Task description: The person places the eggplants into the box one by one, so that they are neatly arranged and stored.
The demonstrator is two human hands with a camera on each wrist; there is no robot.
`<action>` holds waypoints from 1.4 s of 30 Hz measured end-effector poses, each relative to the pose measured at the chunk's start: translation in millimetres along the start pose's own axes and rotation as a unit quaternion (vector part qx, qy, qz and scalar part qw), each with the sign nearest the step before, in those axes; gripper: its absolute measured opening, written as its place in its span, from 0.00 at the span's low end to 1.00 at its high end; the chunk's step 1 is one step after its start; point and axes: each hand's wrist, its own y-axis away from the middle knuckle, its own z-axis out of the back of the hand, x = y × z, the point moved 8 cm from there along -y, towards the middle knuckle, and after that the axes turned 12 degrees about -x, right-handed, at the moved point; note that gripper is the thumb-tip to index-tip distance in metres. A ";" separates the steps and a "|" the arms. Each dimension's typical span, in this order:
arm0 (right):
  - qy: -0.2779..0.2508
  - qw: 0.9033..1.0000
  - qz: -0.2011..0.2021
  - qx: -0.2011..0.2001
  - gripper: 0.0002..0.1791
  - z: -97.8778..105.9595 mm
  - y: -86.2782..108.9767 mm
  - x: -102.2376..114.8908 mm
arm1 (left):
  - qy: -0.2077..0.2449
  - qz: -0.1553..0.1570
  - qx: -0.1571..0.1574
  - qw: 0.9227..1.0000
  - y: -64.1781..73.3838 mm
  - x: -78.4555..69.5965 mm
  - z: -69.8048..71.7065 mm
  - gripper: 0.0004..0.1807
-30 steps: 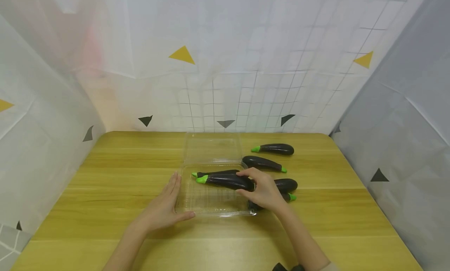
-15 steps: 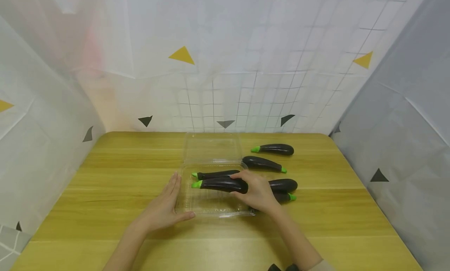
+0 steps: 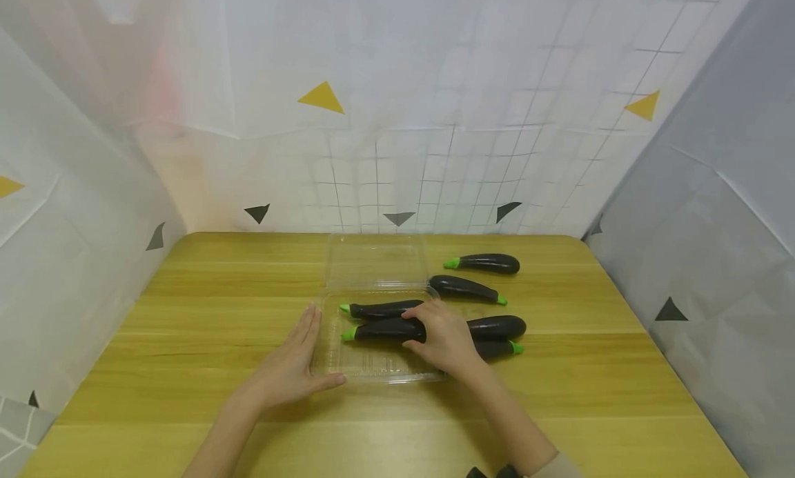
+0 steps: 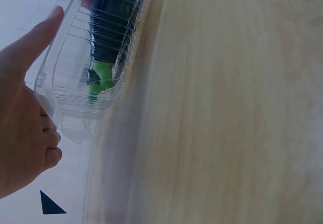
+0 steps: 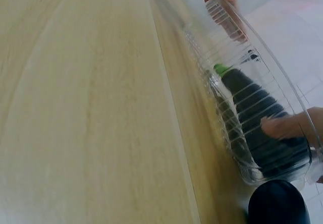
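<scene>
A clear plastic clamshell box (image 3: 397, 379) lies with its lid (image 3: 375, 261) folded back. My right hand (image 3: 442, 339) grips a dark eggplant (image 3: 388, 330) inside the box, thumb and fingers on either side of its thick end. Behind it, alongside, lies another eggplant (image 3: 380, 310), green stem to the left. My left hand (image 3: 282, 364) rests against the box's left side with straight fingers, the thumb near the front edge. Through the clear wall, the right wrist view shows the gripped eggplant (image 5: 252, 103) low in the box.
Right of the box lie more eggplants: one at the back (image 3: 489, 263), one beside the lid hinge (image 3: 462, 288), and two close together (image 3: 499, 326) near my right hand. White patterned sheets (image 3: 397, 154) stand behind and beside the wooden table (image 3: 236, 292).
My right hand has moved left and slightly down with the eggplant, which now sits lower in the box, in front of the other one. The left hand has stayed in place.
</scene>
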 end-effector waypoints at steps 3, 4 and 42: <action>0.005 1.000 -0.005 0.005 0.27 -1.6 -0.1 1.6 | -0.001 0.004 0.003 1.000 -0.1 0.2 0.0 0.65; 0.008 1.000 -0.004 0.007 0.27 -2.3 0.0 2.1 | -0.001 0.005 0.004 1.000 0.0 0.3 -0.1 0.65; -0.099 0.994 -0.026 -0.039 0.31 17.1 7.6 0.1 | 0.003 0.004 0.003 1.000 0.1 0.4 -0.7 0.65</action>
